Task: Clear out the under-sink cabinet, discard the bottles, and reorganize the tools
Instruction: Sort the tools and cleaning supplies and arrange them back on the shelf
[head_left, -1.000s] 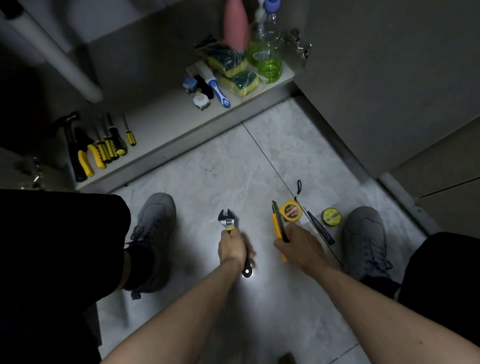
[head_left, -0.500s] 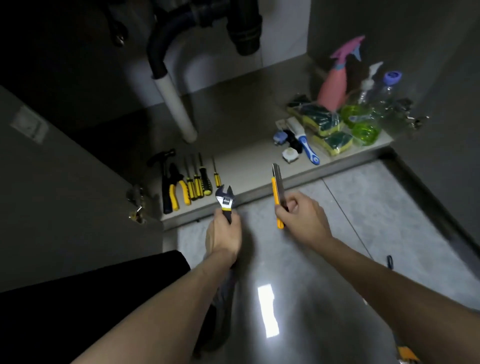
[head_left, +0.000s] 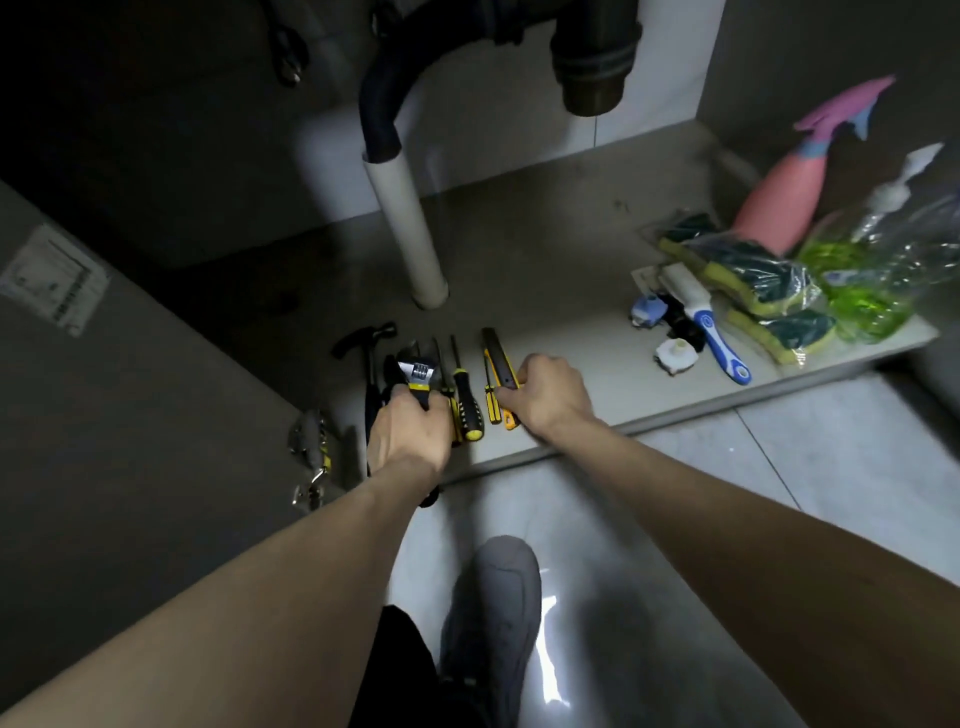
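My left hand (head_left: 410, 434) grips the handle of an adjustable wrench (head_left: 415, 375), whose jaw lies over the row of tools on the cabinet floor (head_left: 545, 291). My right hand (head_left: 548, 397) holds a yellow and black utility knife (head_left: 496, 358) low over the shelf, just right of the screwdrivers (head_left: 465, 400). A black hammer (head_left: 369, 353) lies at the left end of the row. At the right of the cabinet stand a pink spray bottle (head_left: 784, 202) and green bottles (head_left: 872, 291).
A white drain pipe (head_left: 408, 234) stands behind the tools. Bagged sponges (head_left: 753, 275), a blue-handled brush (head_left: 711, 332) and small caps lie at the right front. The open door (head_left: 130, 415) with hinges is on the left. My grey shoe (head_left: 493, 623) rests on the tile floor.
Both hands lifted the wrench and the knife off the tile floor and carried them forward to the cabinet shelf. The view tilted up into the cabinet.
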